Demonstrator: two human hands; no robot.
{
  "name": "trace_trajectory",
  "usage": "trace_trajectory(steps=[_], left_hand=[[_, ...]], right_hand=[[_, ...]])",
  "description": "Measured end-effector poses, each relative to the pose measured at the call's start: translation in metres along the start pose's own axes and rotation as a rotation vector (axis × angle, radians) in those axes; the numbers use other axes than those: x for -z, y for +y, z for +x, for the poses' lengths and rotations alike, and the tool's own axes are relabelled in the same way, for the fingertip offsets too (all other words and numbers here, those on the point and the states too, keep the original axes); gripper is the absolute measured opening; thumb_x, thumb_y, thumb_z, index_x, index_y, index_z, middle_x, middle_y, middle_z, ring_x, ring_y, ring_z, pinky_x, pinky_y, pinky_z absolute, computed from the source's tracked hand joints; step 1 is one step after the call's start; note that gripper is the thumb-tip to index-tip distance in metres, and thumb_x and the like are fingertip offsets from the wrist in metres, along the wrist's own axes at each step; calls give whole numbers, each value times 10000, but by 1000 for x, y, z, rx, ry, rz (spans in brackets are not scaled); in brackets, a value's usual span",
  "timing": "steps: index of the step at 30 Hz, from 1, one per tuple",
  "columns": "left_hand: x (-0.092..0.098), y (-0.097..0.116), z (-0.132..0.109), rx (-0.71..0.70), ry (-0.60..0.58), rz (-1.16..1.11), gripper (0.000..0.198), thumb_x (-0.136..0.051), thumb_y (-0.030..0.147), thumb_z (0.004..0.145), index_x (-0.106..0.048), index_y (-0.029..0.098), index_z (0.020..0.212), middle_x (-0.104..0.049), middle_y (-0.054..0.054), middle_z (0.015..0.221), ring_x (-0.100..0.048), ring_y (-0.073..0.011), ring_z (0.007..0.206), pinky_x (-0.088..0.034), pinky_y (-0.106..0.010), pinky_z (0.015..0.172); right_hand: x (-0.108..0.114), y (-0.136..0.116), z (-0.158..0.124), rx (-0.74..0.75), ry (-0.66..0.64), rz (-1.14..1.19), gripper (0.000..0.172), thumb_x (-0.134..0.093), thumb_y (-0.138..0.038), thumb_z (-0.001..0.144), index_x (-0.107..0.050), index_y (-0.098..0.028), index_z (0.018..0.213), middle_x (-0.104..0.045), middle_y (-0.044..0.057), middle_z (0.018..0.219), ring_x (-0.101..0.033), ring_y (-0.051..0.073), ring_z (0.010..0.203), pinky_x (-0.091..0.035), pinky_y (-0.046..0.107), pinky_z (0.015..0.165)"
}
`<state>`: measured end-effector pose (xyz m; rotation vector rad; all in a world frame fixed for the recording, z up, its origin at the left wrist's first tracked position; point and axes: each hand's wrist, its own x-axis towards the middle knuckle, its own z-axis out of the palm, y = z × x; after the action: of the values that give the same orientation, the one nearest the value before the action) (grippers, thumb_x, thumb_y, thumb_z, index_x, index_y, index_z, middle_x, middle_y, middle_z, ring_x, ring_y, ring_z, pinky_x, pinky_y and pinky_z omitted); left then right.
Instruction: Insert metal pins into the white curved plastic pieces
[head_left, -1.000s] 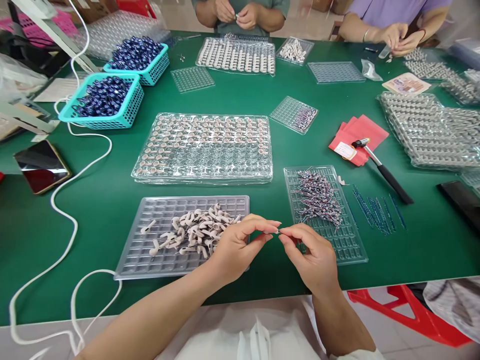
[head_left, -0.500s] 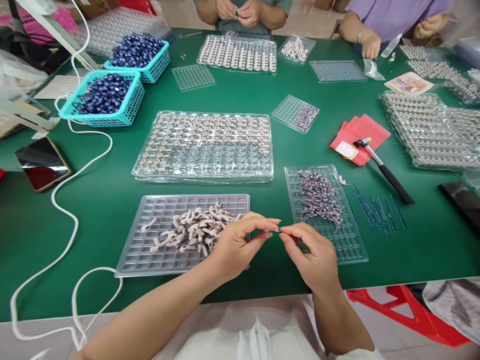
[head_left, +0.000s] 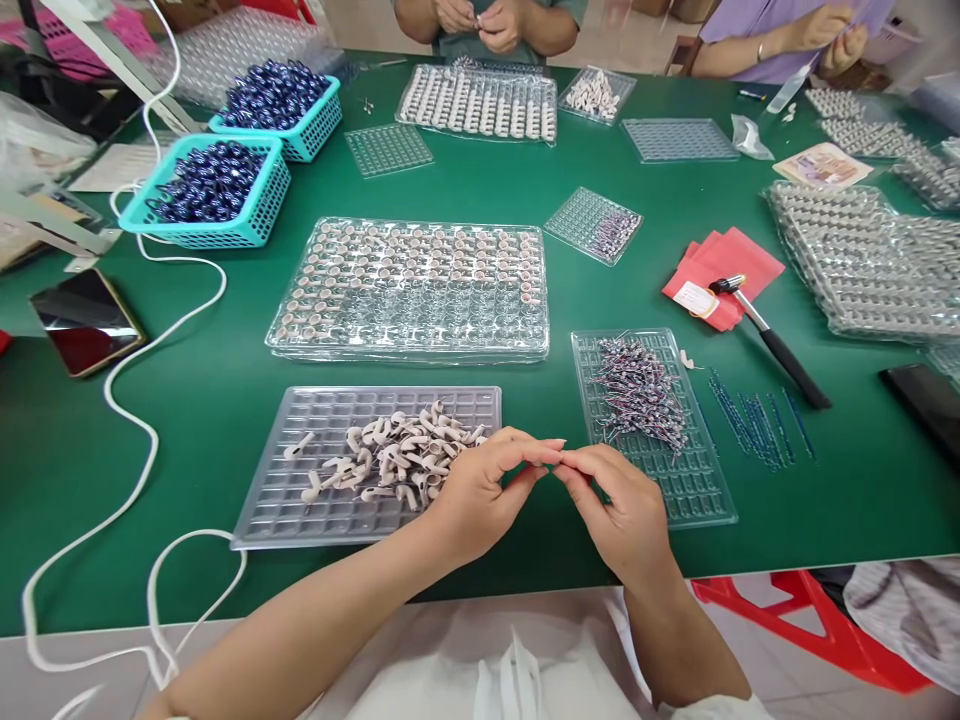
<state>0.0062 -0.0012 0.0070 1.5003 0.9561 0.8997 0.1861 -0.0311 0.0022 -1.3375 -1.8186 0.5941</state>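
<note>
My left hand (head_left: 480, 490) and my right hand (head_left: 619, 510) meet fingertip to fingertip just above the green table (head_left: 187, 400), near its front edge. Both are pinched shut on one tiny part that is too small to name. Directly left of my left hand lies a clear grid tray (head_left: 300, 510) with a heap of beige earpiece-shaped parts (head_left: 397, 460). Behind my right hand a second clear tray (head_left: 690, 480) holds a pile of small wired components (head_left: 637, 390).
A large clear tray (head_left: 409, 290) filled with rows of beige parts sits mid-table. Two teal baskets (head_left: 206, 190) of dark blue parts stand far left, near a phone (head_left: 82, 320) and a white cable (head_left: 127, 410). A small hammer (head_left: 765, 335) lies on red paper. Two other people work opposite.
My fingertips have closed together, so the small gap between the two pinches is gone. The person at far right has lifted both hands off the table.
</note>
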Motion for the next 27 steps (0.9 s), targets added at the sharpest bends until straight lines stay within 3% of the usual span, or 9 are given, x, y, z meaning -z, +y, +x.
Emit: trace_trajectory(steps=[5,10,14,19,27], left_hand=[[5,4,2,143,-43,-44,262,-646,199,858,-699,187,1114,-709,-103,1192,-691,-216,1027,-555,-359,930],[8,6,5,187,-22,-1,164,-646,260,862,-735,159,956,-745,-90,931,-707,-219,877,-583,-339,797],[7,7,4,202,9,-88,166,-668,259,845,-722,149,958,-743,-96,922,-707,-213,863,-580,-327,784],[7,10,1,117,28,-108,116,-672,220,836,-726,154,915,-731,-83,894,-691,-193,843,-570,-302,759],[6,11,1,16,32,-61,78,-668,171,844,-728,169,894,-735,-68,878,-688,-180,817,-556,-300,752]], right_hand=[[-3,1,0,-7,65,-19,127,-601,-104,896,-641,-212,952,-671,12,840,-605,128,725,-500,260,675],[2,2,-1,-1,21,42,189,-607,-97,894,-643,-229,1024,-666,13,893,-605,125,776,-498,252,698],[7,1,-4,-53,-54,190,270,-593,-117,912,-637,-263,1135,-670,16,962,-615,121,797,-508,249,706],[6,1,-6,-166,21,258,207,-622,-137,904,-659,-272,1057,-693,8,927,-643,144,850,-514,257,715],[4,0,-5,-44,63,262,258,-637,-55,871,-679,-260,1022,-691,10,902,-641,143,815,-511,280,706]])
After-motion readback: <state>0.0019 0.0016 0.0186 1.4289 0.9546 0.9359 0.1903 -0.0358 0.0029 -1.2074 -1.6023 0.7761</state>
